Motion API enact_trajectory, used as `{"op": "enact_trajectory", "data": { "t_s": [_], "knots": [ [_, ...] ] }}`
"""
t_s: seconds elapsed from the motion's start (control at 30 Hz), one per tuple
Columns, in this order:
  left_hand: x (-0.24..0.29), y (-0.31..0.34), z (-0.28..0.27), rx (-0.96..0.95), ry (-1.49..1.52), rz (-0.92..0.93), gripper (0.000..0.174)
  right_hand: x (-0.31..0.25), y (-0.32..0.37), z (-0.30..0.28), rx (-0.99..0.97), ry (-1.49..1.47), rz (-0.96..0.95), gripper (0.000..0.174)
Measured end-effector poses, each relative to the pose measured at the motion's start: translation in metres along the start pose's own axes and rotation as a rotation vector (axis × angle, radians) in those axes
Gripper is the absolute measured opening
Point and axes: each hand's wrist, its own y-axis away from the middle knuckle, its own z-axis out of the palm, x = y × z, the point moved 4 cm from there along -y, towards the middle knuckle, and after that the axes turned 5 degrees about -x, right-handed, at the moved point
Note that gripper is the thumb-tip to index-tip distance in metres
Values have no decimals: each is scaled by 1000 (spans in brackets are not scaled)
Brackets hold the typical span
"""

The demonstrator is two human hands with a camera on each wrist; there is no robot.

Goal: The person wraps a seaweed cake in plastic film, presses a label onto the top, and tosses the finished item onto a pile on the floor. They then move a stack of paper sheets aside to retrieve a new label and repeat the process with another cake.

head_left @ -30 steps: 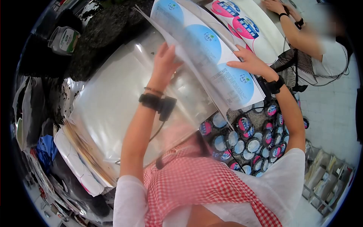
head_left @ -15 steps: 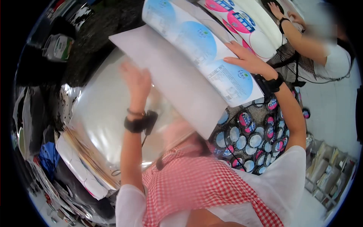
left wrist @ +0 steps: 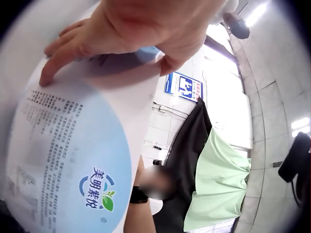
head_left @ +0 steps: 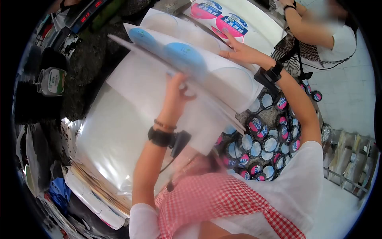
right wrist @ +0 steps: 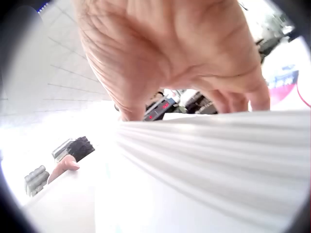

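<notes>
White sheets printed with blue circles stand partly lifted and bowed in the head view. My left hand pinches a lifted sheet near its middle; in the left wrist view this hand has its fingers over the printed face, the thumb at the sheet's edge. My right hand lies with spread fingers on the upper right edge of the sheets. Seen from the right wrist, that hand arches over the bent white sheets, fingertips touching their edge. Another white sheet lies flat beneath.
Clear plastic film covers the surface at the left. Pink-labelled sheets lie at the top. Many round labelled lids are spread at the right. A plastic tub stands at the far left. Another person is at the upper right.
A sheet has come down flat onto the film at the left. My left hand, which had swung left away from the sheets, is back at them. My right hand has shifted slightly left.
</notes>
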Motion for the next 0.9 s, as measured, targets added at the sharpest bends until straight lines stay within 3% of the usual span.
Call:
{"op": "enact_trajectory", "data": {
  "t_s": [0.03,0.1,0.17,0.23,0.3,0.43,0.53,0.63,0.67,0.77,0.83,0.87,0.9],
  "knots": [
    [-4,-1,-9,-1,13,-13,38,-7,0,3,-88,-152,81,82],
    [-12,-7,-21,-5,48,-41,33,-33,8,10,-309,-142,120,78],
    [-15,-10,-22,-11,76,-30,37,-55,15,33,-183,-144,-276,72],
    [-13,-5,-15,-69,131,-39,42,-85,26,50,-332,-37,-341,73],
    [3,7,-2,-174,209,-67,46,-88,37,66,-465,-136,-243,68],
    [1,6,-7,-165,124,-33,27,-87,44,69,-535,-238,-246,66],
    [-6,-1,-17,-133,68,-91,20,-79,43,54,-730,-238,-89,70],
    [-11,-11,-10,-47,-32,-23,19,-94,60,46,-634,-111,-128,72],
    [-7,-9,2,-28,1,-46,21,-108,66,42,-559,-10,-178,72],
    [11,-6,43,91,-121,-108,50,-105,62,50,-436,61,60,71],
    [19,-8,40,-139,-275,-95,87,-73,51,47,-329,99,95,69],
    [27,-2,36,-201,-377,-8,91,-46,53,35,-197,190,-66,68],
    [35,6,29,-254,-480,74,95,-33,47,20,-236,80,-104,69]
  ]
}}
